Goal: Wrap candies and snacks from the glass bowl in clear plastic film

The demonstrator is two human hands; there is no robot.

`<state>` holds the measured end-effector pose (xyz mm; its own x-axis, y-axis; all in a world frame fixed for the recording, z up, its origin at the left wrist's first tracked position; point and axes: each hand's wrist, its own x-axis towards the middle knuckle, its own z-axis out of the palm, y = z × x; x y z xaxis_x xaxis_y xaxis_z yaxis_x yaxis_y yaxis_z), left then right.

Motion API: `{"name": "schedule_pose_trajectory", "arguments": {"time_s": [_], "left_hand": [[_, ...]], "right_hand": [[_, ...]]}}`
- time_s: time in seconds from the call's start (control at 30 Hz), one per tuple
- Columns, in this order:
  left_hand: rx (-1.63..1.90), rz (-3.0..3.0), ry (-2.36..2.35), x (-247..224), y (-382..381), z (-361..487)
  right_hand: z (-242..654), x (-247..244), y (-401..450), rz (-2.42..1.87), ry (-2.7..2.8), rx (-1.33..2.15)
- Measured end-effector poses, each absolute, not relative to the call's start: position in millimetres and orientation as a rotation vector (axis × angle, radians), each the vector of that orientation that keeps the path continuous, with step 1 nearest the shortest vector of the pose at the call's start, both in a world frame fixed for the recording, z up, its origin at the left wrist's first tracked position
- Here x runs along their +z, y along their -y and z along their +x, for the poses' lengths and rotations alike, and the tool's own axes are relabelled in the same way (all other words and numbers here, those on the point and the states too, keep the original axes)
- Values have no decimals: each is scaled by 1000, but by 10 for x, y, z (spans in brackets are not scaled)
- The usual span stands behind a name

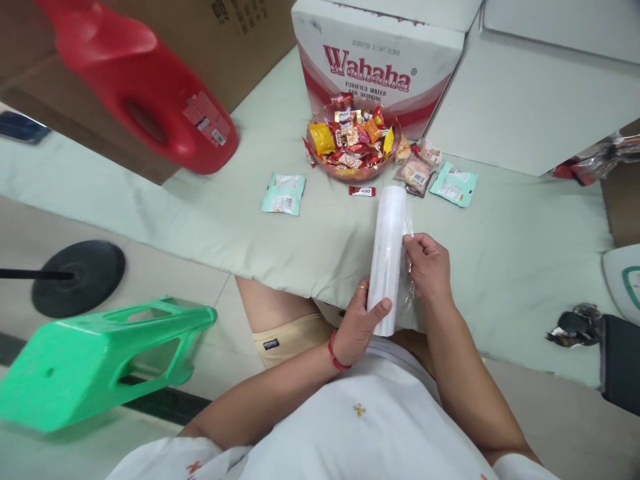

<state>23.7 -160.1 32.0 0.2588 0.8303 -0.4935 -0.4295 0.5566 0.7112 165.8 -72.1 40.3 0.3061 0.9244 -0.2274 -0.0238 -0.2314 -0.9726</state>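
A white roll of clear plastic film [388, 260] is held tilted above the table edge, close to my body. My left hand [356, 323] is wrapped round its lower end, thumb across the front, with a ring and a red wrist cord showing. Beside the roll, my right hand [427, 263] pinches the loose clear film [409, 283] along its right side. Beyond the roll stands a glass bowl [345, 175] heaped with wrapped sweets. A small red wrapped sweet [362, 191] lies just in front of the bowl.
Mint-green packets [283, 194] lie on both sides of the bowl, small snack packs [416, 173] at its right. A Wahaha box [375, 67] stands behind. At the left are a red jug [145, 87], a cardboard box and a green stool [100, 353]. Keys [575, 327] lie right.
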Motion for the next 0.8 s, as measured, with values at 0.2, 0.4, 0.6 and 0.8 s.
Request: {"name": "schedule_pose_trajectory", "arguments": {"time_s": [0.2, 0.4, 0.6, 0.8], "left_hand": [[890, 466, -781, 320, 1499, 111], [1030, 578, -698, 500, 1220, 186], [1061, 549, -958, 564, 984, 256], [919, 319, -789, 490, 969, -37]], "right_hand": [[1709, 824, 787, -1509, 1070, 864], [1531, 1091, 962, -1458, 1206, 1059], [1573, 960, 1001, -1546, 1259, 939], [1909, 904, 954, -1578, 1115, 1015]]}}
